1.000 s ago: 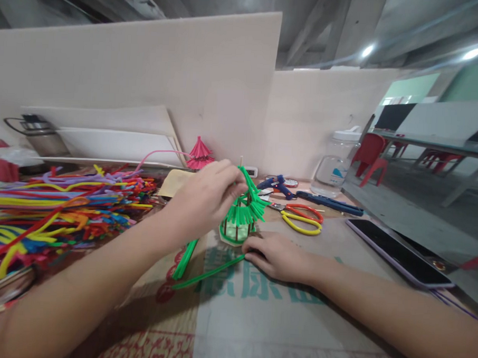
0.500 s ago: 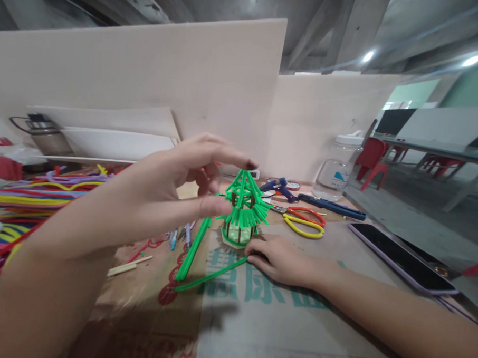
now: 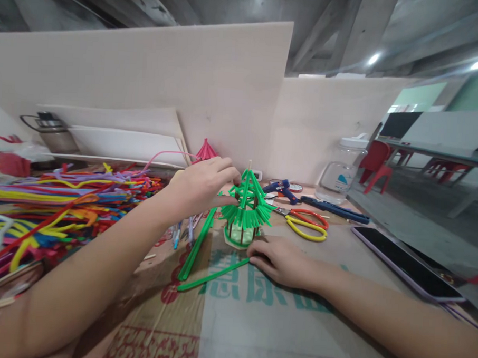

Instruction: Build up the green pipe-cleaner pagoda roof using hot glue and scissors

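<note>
A small model pavilion (image 3: 241,233) stands upright on the table, with a green two-tier roof of pipe cleaners, brown posts and a pale base. My left hand (image 3: 205,188) reaches in from the left; its thumb and fingers are bent round the left side of the upper roof. Close by the base, my right hand (image 3: 277,259) rests on the table, fingers closed on one end of a green pipe cleaner (image 3: 214,278). The other end stretches out leftward. Several more green pipe cleaners (image 3: 197,246) lie in a bunch left of the pavilion.
A heap of coloured pipe cleaners (image 3: 83,198) covers the left side. Scissors (image 3: 306,227), a blue glue gun (image 3: 282,190), a phone (image 3: 405,263) and a clear bottle (image 3: 338,170) are on the right. Behind my left hand is a pink pointed roof (image 3: 206,150).
My left hand has come down from above the roof tip to the upper roof's left side, and its fingers have drawn in. My right hand stays on the pipe cleaner. The view has shifted slightly.
</note>
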`<state>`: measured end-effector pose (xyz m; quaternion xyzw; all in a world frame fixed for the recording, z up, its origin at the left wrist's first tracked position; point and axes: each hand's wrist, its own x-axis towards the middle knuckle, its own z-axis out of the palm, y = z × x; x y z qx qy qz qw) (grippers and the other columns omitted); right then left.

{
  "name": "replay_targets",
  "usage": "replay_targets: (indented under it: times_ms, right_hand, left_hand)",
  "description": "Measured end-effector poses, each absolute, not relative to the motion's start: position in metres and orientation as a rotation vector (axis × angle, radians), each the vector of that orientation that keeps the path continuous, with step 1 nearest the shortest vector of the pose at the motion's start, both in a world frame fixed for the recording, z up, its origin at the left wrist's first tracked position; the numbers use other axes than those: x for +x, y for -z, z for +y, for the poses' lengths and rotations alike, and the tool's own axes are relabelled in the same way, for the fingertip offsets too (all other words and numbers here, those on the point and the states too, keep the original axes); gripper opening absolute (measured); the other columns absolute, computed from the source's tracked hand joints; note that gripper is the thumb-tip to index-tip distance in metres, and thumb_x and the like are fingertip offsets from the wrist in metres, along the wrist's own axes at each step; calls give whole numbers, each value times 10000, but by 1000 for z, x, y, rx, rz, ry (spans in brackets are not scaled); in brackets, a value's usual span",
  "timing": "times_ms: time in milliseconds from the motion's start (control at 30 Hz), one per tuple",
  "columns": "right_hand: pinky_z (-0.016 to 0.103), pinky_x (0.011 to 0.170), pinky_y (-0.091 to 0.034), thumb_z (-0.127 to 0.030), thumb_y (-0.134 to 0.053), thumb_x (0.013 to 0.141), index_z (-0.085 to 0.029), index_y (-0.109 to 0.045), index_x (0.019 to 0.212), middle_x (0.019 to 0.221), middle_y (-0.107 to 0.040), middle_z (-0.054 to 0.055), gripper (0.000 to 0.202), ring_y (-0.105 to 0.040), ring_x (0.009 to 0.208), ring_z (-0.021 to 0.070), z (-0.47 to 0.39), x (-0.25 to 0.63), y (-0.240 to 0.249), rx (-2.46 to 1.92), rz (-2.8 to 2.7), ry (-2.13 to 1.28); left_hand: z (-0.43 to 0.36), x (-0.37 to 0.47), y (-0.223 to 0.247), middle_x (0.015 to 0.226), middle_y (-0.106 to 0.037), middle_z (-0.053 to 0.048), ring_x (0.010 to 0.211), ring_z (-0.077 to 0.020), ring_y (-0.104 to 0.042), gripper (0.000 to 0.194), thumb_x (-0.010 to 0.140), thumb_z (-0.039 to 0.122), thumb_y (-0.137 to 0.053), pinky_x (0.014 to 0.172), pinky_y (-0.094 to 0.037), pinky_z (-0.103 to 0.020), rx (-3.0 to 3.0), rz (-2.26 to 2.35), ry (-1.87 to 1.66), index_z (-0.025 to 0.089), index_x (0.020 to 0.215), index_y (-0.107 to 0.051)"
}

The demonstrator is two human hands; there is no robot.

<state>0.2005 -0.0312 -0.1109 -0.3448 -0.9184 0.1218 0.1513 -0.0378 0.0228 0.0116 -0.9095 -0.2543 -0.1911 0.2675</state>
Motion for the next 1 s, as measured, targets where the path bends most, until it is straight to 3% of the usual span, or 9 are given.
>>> replay_targets:
  times_ms: [233, 500, 733, 833, 1000]
  right_hand:
    - [282, 717, -430, -281, -465, 977, -190, -639, 1024, 922, -688, 74, 203, -607, 820, 190, -33, 201, 110, -976, -2616, -358]
    - [278, 719, -429, -272, -465, 973, -187, -640, 1014, 917, -692, 69, 199, -609, 822, 189, -33, 200, 109, -975, -2616, -379]
    - [269, 712, -414, -286, -470, 979, -196, -637, 1012, 916, -683, 60, 193, -605, 826, 179, -33, 200, 108, -984, -2622, -355]
    - [266, 713, -411, -289, -474, 980, -201, -638, 1018, 920, -680, 59, 190, -606, 827, 176, -32, 200, 111, -976, -2624, -339]
    - [267, 684, -392, -296, -489, 972, -202, -641, 1012, 901, -680, 55, 183, -598, 796, 173, -32, 200, 112, -973, -2622, -304]
  left_hand:
    - [21, -30, -3, 946, -596, -83, 898, -247, -579, 165, 922, 318, -549, 782, -448, -347, -2339, -683, 381, 162, 967, -578]
    - [14, -18, 3, 908, -602, -88, 873, -251, -583, 128, 924, 197, -480, 792, -462, -367, -2277, -747, 452, 150, 930, -599]
    - [14, -24, -8, 918, -636, -75, 885, -233, -603, 137, 939, 243, -518, 784, -462, -362, -2440, -870, 540, 162, 904, -622]
    - [9, -36, -25, 882, -652, -47, 814, -199, -617, 112, 919, 282, -565, 715, -470, -336, -2661, -1055, 864, 176, 919, -601]
    - [-15, -58, -60, 817, -635, -10, 795, -153, -641, 218, 977, 356, -527, 776, -511, -335, -2922, -997, 1768, 208, 818, -553]
